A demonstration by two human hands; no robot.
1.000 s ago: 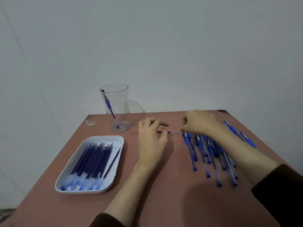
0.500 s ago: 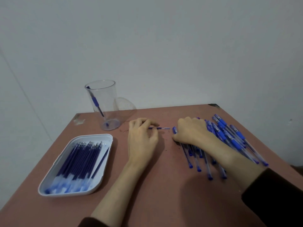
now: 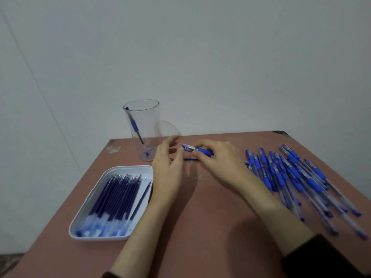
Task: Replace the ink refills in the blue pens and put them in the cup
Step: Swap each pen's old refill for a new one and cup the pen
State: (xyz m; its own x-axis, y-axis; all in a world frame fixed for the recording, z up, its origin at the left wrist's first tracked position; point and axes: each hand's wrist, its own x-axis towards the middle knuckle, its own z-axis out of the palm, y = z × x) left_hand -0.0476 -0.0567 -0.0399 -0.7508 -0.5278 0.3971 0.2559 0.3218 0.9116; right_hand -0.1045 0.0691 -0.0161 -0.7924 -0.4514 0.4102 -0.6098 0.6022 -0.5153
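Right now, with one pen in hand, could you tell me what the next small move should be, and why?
Probably bring the left hand to the free end of the blue pen that the right hand pinches, to open it. The left hand is open beside it, the pen looks assembled, and a loose refill lies on the table just below.

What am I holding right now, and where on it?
Your right hand grips a blue pen around its barrel, capped end sticking out leftward. Whether your left hand pinches the thin refill cannot be told.
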